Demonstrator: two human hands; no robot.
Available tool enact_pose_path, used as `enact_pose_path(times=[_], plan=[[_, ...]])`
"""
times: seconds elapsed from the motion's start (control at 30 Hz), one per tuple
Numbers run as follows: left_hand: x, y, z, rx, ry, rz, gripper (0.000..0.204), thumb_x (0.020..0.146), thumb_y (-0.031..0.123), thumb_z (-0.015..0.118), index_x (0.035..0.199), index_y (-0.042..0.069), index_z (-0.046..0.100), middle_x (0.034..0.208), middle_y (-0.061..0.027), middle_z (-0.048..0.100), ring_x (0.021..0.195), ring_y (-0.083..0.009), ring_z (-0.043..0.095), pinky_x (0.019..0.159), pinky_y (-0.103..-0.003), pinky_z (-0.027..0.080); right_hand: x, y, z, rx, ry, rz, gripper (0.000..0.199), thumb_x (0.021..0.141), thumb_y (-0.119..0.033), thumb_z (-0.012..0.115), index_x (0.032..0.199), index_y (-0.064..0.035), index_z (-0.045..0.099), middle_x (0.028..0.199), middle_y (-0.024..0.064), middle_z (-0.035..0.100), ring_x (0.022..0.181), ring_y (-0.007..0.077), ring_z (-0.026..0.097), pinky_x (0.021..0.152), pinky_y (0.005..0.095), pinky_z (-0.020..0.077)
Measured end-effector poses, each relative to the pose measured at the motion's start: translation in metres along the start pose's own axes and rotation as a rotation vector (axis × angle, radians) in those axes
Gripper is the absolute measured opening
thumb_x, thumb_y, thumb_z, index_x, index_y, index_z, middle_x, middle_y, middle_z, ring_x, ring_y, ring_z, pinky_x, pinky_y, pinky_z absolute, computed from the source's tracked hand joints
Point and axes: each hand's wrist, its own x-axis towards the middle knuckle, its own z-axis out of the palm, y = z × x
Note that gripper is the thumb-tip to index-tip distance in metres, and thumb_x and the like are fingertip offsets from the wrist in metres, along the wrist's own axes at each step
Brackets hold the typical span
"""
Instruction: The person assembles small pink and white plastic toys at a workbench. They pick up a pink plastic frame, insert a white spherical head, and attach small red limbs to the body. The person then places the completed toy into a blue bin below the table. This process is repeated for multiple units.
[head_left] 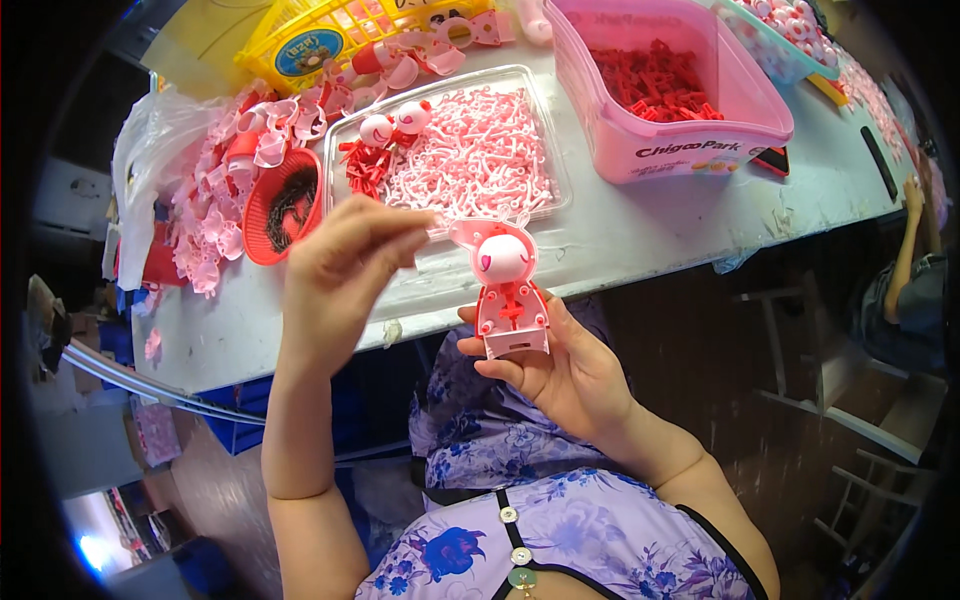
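Observation:
My right hand (575, 375) holds up a pink toy shell (541, 325), its hollow side showing. Set in the shell's head is a white ball with painted eyes (503, 260); red parts (510, 305) lie in the body below it. My left hand (350, 265) is closed in a pinch beside the toy's head, on a small pale pink piece (438, 228) whose exact shape I cannot make out. Just beyond, a see-through tray (560, 190) is heaped with small pink and white pegs (470, 150). Two eye balls (393, 125) and red parts (366, 168) sit at its left side.
A red basket (258, 225) with dark small parts stands left, beside piled pink shells (207, 225). Behind are a yellow basket (350, 40) and a pink bin (680, 150) of red parts. Another person's arm (903, 255) shows at far right, near a teal container (800, 62).

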Motion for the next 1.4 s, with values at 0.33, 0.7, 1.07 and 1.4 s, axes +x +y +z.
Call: enact_pose_path(times=[0.33,0.7,1.07,1.4], plan=[[-0.038,0.003,0.009,-0.391,-0.160,-0.368,0.011,0.085,0.005,0.068,0.092,-0.004,0.066,0.083,-0.0062,0.067,0.071,-0.0082,0.061,0.062,-0.022,0.049,0.001,0.010,0.005,-0.002,-0.040,0.008,0.049,0.103,-0.035,0.030,0.142,-0.0070,0.023,0.132,0.0196,0.046,0.120,0.0347,0.050,0.100,0.0419,0.0445],[-0.044,0.002,0.006,-0.388,-0.112,-0.254,0.009,0.085,0.002,0.066,0.093,-0.003,0.065,0.087,-0.0064,0.066,0.079,-0.0106,0.064,0.071,-0.023,0.051,-0.003,0.016,0.008,-0.094,0.031,0.000,0.050,0.101,-0.038,0.033,0.141,-0.0073,0.026,0.136,0.0219,0.044,0.120,0.0375,0.051,0.098,0.0422,0.0461],[-0.048,0.001,0.002,-0.447,-0.144,-0.299,0.011,0.087,0.006,0.067,0.094,-0.002,0.064,0.087,-0.0037,0.065,0.075,-0.0051,0.059,0.063,-0.020,0.047,-0.002,0.018,0.009,-0.027,0.021,0.026,0.049,0.103,-0.036,0.028,0.141,-0.0059,0.028,0.136,0.0202,0.044,0.119,0.0355,0.052,0.098,0.0406,0.0479],[-0.048,-0.002,0.003,-0.346,-0.134,-0.247,0.009,0.086,0.006,0.067,0.092,-0.001,0.064,0.084,-0.0033,0.066,0.076,-0.0061,0.060,0.064,-0.021,0.047,-0.003,0.020,0.012,-0.106,0.012,0.003,0.050,0.102,-0.038,0.028,0.141,-0.0060,0.027,0.136,0.0191,0.045,0.118,0.0351,0.052,0.098,0.0409,0.0476]])
